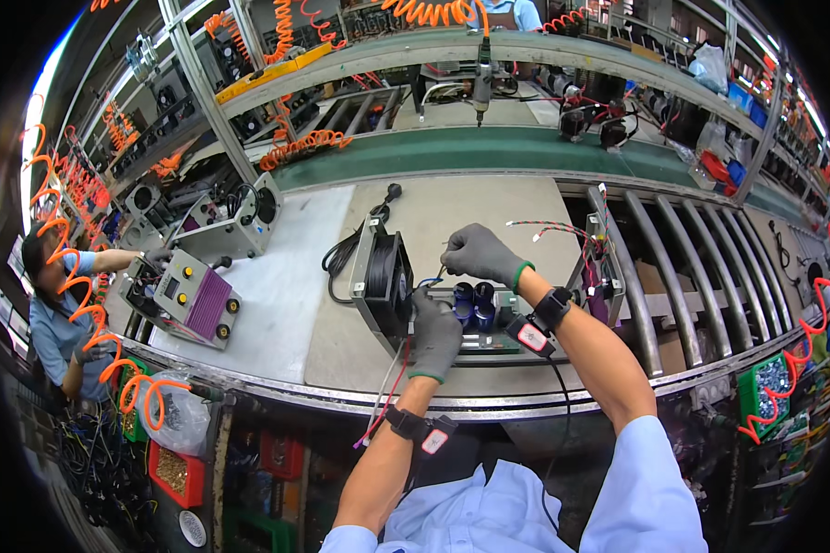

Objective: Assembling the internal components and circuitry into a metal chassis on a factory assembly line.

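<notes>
A partly built machine stands in front of me, with a black fan (385, 281) in its metal end panel. Beside the fan lies a green circuit board (489, 343) carrying several dark blue capacitors (473, 304). My right hand (487, 253), in a grey glove, is pinched on a thin wire (443, 270) above the board. Close to the fan, my gloved left hand (436, 336) has its fingers curled near a short blue wire (429, 279); what they grip is hidden. Red and white wires (387, 396) hang below the left hand. A black power cord (341, 258) lies coiled behind the fan.
To the right, metal rollers (682, 276) adjoin the bench, near a panel with red-and-black wires (592, 241). At left, a co-worker (60, 304) handles a purple-sided machine (194, 295). An electric screwdriver (481, 83) hangs overhead. A red bin (175, 472) holds small parts.
</notes>
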